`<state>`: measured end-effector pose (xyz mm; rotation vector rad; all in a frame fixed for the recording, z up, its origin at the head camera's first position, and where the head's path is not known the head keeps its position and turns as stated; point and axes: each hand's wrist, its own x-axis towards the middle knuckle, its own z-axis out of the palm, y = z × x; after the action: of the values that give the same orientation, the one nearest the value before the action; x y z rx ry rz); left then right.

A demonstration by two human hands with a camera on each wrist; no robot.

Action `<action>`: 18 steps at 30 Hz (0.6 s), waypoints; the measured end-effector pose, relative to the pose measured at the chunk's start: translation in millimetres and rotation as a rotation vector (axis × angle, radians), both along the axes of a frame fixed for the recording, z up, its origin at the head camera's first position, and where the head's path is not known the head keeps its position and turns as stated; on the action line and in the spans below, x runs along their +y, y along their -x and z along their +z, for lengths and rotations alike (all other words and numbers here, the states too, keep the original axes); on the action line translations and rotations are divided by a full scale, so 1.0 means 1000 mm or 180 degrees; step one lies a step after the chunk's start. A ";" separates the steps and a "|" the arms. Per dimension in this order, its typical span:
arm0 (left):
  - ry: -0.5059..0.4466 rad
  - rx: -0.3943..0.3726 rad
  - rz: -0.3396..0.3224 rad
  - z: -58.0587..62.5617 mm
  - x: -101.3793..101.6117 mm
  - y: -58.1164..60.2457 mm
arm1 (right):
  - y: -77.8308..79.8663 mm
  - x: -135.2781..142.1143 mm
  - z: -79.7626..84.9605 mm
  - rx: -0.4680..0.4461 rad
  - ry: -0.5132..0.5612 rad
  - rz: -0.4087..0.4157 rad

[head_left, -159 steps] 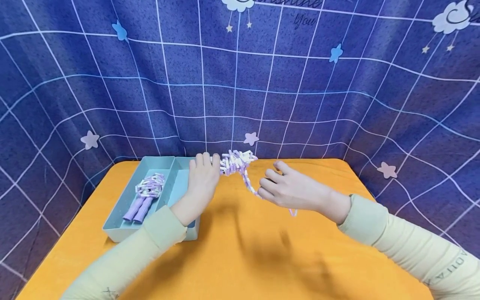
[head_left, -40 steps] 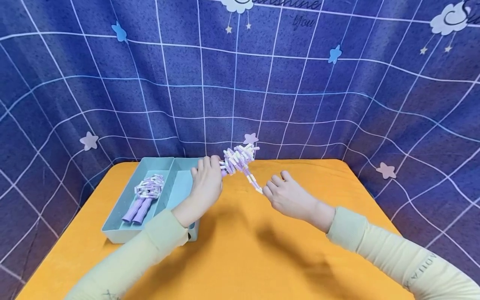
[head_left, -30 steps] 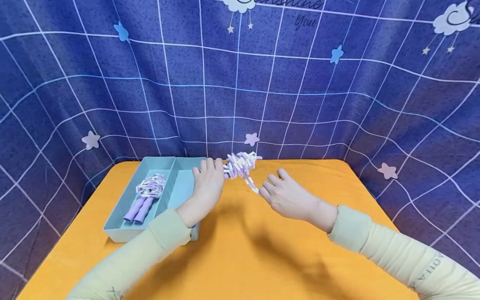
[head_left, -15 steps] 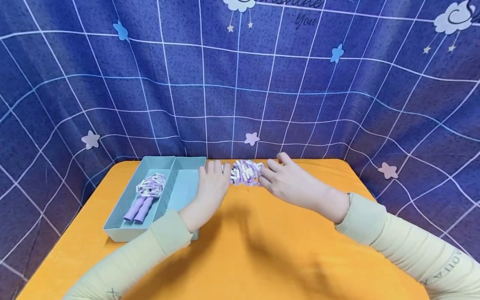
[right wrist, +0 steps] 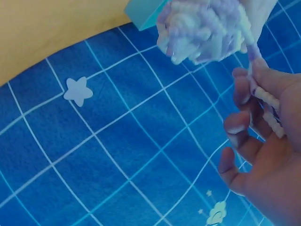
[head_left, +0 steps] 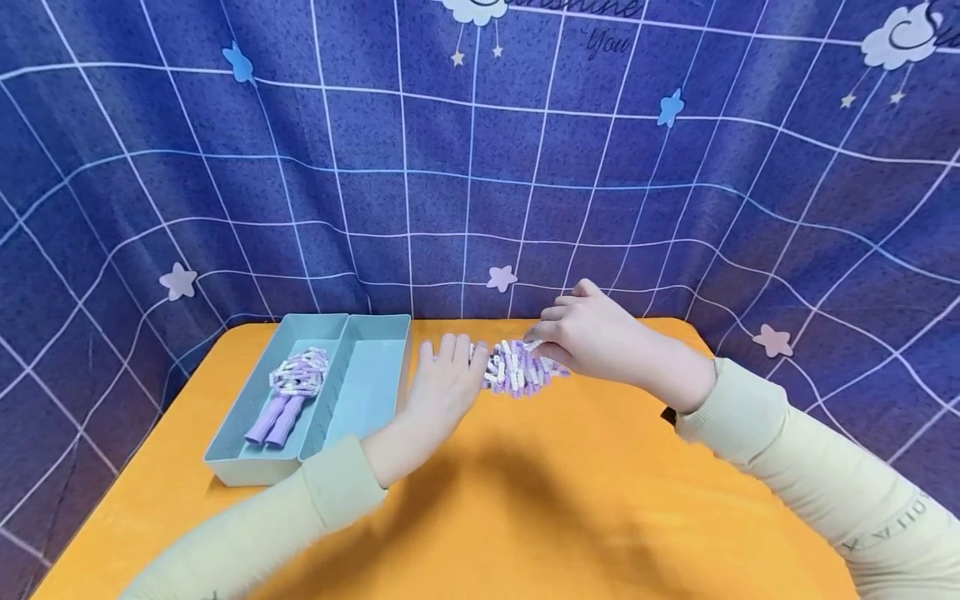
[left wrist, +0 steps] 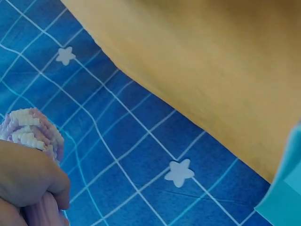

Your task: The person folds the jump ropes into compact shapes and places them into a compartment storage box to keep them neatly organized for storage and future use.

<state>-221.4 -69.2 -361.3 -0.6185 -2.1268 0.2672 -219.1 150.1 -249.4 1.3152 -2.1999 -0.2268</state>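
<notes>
My left hand (head_left: 447, 379) grips the purple handles of a beaded jump rope (head_left: 517, 368), held above the orange table. Its white and purple beads are wound into a thick bundle past my fingers. In the left wrist view a ridged purple handle (left wrist: 44, 212) shows below the curled fingers. My right hand (head_left: 603, 340) is at the bundle's right side. A loose strand (right wrist: 267, 98) runs from the bundle to my right thumb and forefinger, which pinch it; the other fingers are loosely bent.
A light blue two-compartment tray (head_left: 251, 473) stands on the table's left side. Its left compartment holds another wound jump rope (head_left: 300, 375) with two purple handles. A blue curtain (head_left: 480, 200) with stars and white lines hangs behind the orange tabletop (head_left: 555, 500).
Both hands have moved right with the jump rope. My right hand has risen and come in against the bundle; the strand that stretched toward it earlier is now mostly wound up or hidden.
</notes>
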 end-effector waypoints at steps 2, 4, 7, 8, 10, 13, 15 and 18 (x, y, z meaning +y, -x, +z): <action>0.0055 0.0032 -0.0018 0.001 0.002 -0.003 | 0.002 0.002 0.002 -0.0217 0.0034 -0.0037; 0.0097 0.0082 -0.0042 0.003 0.002 -0.005 | 0.004 0.003 0.003 -0.0361 0.0015 -0.0071; 0.0151 0.0185 -0.0076 0.004 0.003 -0.006 | 0.006 0.005 0.004 -0.0454 -0.0060 -0.0090; 0.0166 0.0207 -0.0105 0.005 0.003 -0.006 | 0.007 0.005 0.004 -0.0470 -0.0080 -0.0069; 0.0207 0.0225 -0.0140 0.006 0.003 -0.007 | 0.009 0.006 0.004 -0.0489 -0.0099 0.0015; 0.0252 0.0205 -0.0191 0.008 0.003 -0.010 | 0.012 0.008 0.005 -0.0451 -0.0072 0.0220; 0.0266 0.0175 -0.0222 0.009 0.003 -0.011 | 0.015 0.009 0.006 -0.0432 -0.0011 0.0410; 0.0283 0.0150 -0.0293 0.011 0.003 -0.013 | 0.017 0.010 0.006 -0.0406 0.0052 0.0700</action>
<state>-208.8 -65.8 -350.6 -0.7526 -2.0440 0.3233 -236.3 159.9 -243.3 1.5873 -2.1319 -0.0417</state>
